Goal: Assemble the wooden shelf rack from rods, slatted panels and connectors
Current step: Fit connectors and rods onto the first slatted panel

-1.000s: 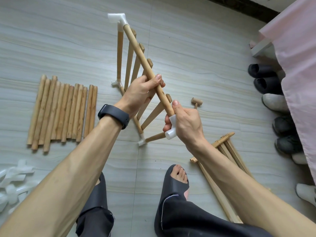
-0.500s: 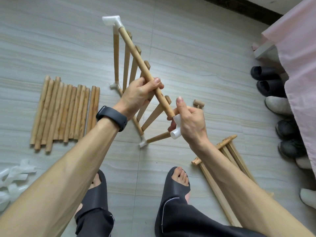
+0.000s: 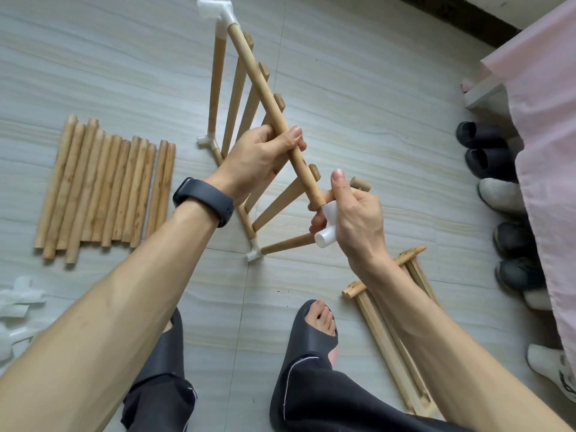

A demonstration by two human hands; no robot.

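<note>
Fingers [image 3: 288, 137] of our left hand [image 3: 252, 169] curl round the long rod [image 3: 261, 82] at its middle, while our right hand [image 3: 358, 219] pinches the white connector [image 3: 327, 227] capping the rod's near end. The half-built rack [image 3: 218, 88] stands on the floor [image 3: 374, 88] beneath; loose rods [image 3: 103, 188] lie left, a slatted panel [image 3: 386, 332] right.

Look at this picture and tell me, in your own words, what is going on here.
A person is building a wooden rack on the floor. The left hand grips the long rod of a half-built frame, while the right hand holds a white connector on that rod's near end. Loose rods lie to the left, and a slatted panel lies to the right, not yet used.
</note>
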